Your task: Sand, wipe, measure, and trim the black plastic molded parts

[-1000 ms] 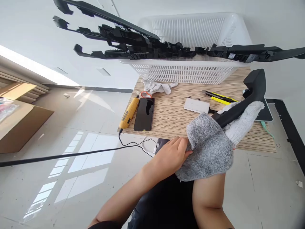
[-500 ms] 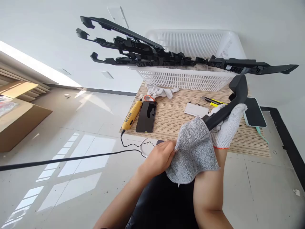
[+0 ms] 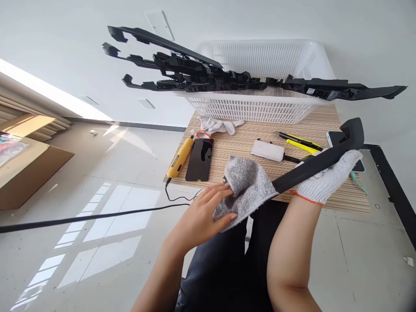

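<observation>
A long black plastic trim piece (image 3: 310, 171) with a hooked end slants across the front of the table. My right hand (image 3: 329, 180), in a white knit glove with an orange cuff, grips it from below near the hooked end. A grey fluffy cloth (image 3: 251, 184) is folded around the piece's lower left end, hiding that end. My bare left hand (image 3: 204, 214) is closed on the cloth, thumb in front and fingers over the top.
Several similar black trim pieces (image 3: 195, 69) lie across a white plastic basket (image 3: 247, 108) and overhang its sides. On the table are a yellow corded tool (image 3: 180, 158), a black phone (image 3: 199, 159), a spare glove (image 3: 221, 125), a white case (image 3: 268, 150), a yellow-black utility knife (image 3: 300, 143) and a charging phone (image 3: 336, 138).
The trim piece has swung to a flatter slant, its hooked end moving right and down with my right hand. My left hand and the cloth have shifted left, with the cloth now bunched around the piece.
</observation>
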`<state>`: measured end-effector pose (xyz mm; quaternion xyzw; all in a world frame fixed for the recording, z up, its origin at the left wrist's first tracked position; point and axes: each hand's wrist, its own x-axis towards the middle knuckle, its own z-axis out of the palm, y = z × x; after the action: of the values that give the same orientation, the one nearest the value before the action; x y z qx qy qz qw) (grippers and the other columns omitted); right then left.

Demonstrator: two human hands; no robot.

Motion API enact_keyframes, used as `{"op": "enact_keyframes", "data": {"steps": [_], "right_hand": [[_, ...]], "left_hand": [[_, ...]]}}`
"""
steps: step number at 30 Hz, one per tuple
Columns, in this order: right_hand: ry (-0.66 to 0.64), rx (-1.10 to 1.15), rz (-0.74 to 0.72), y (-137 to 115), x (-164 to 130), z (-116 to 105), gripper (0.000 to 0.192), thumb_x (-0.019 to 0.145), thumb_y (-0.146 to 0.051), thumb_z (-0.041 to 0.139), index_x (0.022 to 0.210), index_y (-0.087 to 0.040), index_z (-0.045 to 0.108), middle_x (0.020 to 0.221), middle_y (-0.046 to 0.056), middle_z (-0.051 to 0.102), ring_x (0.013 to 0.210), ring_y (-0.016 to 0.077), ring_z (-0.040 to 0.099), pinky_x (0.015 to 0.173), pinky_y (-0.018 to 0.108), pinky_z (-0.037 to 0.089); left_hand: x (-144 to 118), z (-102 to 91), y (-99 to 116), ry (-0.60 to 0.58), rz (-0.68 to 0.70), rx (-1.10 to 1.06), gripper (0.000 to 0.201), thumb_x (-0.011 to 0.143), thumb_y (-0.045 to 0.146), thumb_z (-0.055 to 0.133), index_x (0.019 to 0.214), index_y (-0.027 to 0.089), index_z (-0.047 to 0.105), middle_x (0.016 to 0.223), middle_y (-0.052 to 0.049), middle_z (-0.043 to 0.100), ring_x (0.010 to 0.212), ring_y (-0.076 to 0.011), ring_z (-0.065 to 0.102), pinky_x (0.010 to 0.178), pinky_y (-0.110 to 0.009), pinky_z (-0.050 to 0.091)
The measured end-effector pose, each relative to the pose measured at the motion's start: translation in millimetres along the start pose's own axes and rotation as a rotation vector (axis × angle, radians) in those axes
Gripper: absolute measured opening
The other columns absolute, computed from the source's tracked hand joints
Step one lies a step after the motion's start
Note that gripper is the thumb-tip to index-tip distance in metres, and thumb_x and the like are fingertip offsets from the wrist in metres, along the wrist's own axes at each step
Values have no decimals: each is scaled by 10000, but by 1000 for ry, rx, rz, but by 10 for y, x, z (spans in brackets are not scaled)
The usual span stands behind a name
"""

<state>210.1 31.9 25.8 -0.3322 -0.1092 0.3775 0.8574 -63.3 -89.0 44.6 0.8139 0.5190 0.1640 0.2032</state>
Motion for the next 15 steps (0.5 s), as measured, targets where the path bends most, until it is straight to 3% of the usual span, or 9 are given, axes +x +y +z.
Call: {"op": "enact_keyframes", "data": {"steps": [2,5,7,9,12,13,15], "right_hand": [[25,-1,-123,9,11,-9,256,960,-488,506,929,-256,608,553,-98,401,367,39,364,352,157,389],[-28,-15,-207,27,29,-32,333,975,-507,452,798,-247,562,507,-105,282,324,29,263,316,150,336],[-52,-21,-215,35,31,-31,349,974,-514,445,771,-249,548,506,-103,286,320,32,237,296,160,318],[-13,-16,-258,37,22,-5,302,974,-468,456,807,-251,583,595,-80,446,386,38,379,348,164,407],[74,13,-326,25,5,47,246,973,-358,453,839,-245,625,840,-39,603,660,54,605,573,163,563],[105,22,-327,17,4,53,237,970,-331,452,840,-244,630,860,-38,607,707,57,622,615,163,575],[148,32,-228,0,13,37,238,970,-353,447,848,-255,627,809,-49,585,648,56,601,557,162,556]], "left_hand": [[-41,88,-6,-66,-30,-33,497,938,432,611,1382,239,495,1378,-99,621,1290,-248,587,1074,-419,520],[-104,188,-52,-25,-34,-28,534,971,353,572,1479,269,430,1362,-90,639,1251,-241,620,1043,-396,541],[-138,207,-98,-20,-4,-33,539,982,251,530,1507,300,419,1308,-70,679,1187,-230,662,1000,-371,565],[-166,193,-145,-23,15,-40,592,966,149,485,1526,325,405,1299,-51,692,1164,-218,678,985,-355,576],[-212,147,-196,59,50,-19,664,929,63,429,1540,319,383,1424,-53,618,1297,-225,604,1070,-400,532],[-231,132,-207,96,94,-17,652,926,64,431,1530,307,400,1453,-62,594,1343,-234,567,1095,-422,514],[-280,97,-225,154,225,-47,560,934,82,430,1452,284,499,1444,-75,603,1375,-246,535,1104,-446,504]]}}
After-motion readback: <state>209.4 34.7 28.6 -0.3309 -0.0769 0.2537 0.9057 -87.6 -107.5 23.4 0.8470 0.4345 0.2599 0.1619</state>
